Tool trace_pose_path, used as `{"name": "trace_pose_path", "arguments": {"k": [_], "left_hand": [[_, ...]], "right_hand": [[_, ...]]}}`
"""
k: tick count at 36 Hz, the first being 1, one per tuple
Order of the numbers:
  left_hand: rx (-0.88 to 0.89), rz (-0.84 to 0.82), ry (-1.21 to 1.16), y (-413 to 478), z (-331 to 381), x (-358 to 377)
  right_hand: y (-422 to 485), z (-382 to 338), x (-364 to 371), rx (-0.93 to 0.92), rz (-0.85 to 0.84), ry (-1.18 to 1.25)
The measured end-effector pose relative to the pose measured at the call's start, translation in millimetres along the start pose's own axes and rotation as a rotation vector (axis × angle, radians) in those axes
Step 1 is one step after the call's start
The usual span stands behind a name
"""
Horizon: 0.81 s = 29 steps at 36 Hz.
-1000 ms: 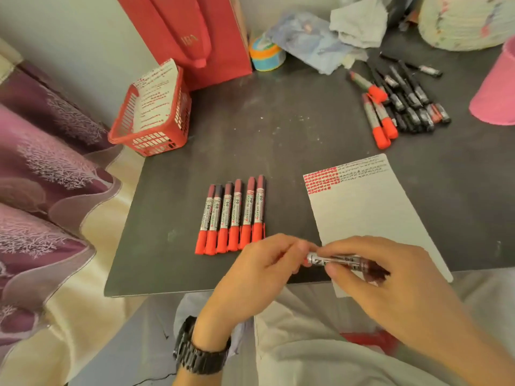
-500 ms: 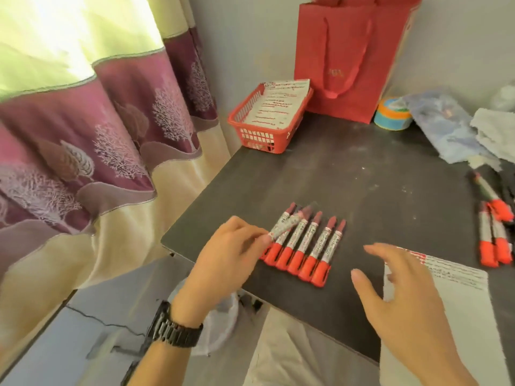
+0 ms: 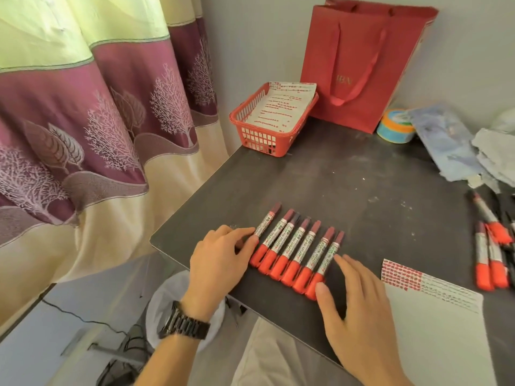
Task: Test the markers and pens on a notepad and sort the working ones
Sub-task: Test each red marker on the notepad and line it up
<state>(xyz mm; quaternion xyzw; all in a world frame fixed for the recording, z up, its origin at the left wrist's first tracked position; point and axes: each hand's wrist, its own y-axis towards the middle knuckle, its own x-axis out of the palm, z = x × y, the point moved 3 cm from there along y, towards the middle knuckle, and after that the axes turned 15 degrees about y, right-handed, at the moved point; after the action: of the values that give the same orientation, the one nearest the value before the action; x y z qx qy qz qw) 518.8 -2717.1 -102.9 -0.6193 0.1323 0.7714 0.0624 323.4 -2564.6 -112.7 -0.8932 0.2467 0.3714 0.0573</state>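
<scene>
Flanking markers, seemingly touching: left hand, right hand

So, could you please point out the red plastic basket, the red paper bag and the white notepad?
Red plastic basket [image 3: 259, 139]: head view, front wall.
Red paper bag [image 3: 359, 45]: head view, front face.
White notepad [image 3: 440, 338]: head view, blank middle.

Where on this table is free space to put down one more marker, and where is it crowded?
Free: the bare table between the marker row, the red basket and the loose markers at right. Crowded: the near edge, where left hand and right hand flank the row.
</scene>
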Motion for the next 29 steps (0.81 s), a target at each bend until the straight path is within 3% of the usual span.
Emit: {"name": "trace_pose_path", "arguments": {"k": [12, 20, 25, 29], "left_hand": [[0.024, -0.011, 0.018, -5.0, 3.0, 2.4], [0.01, -0.066, 0.057, -5.9, 6.9, 0.0], [0.002, -0.083, 0.124, -7.2, 11.5, -4.8], [0.016, -0.098, 0.191, -0.3, 22.4, -9.7]], "right_hand": [[-2.8, 0.3, -2.0, -0.095, -0.043, -0.072], [-2.3, 0.3, 0.4, -0.053, -0.046, -0.052], [3.0, 4.4, -1.0, 0.041, -0.096, 0.087], [11.6, -1.8, -19.5, 0.132, -0.096, 0.418]]}}
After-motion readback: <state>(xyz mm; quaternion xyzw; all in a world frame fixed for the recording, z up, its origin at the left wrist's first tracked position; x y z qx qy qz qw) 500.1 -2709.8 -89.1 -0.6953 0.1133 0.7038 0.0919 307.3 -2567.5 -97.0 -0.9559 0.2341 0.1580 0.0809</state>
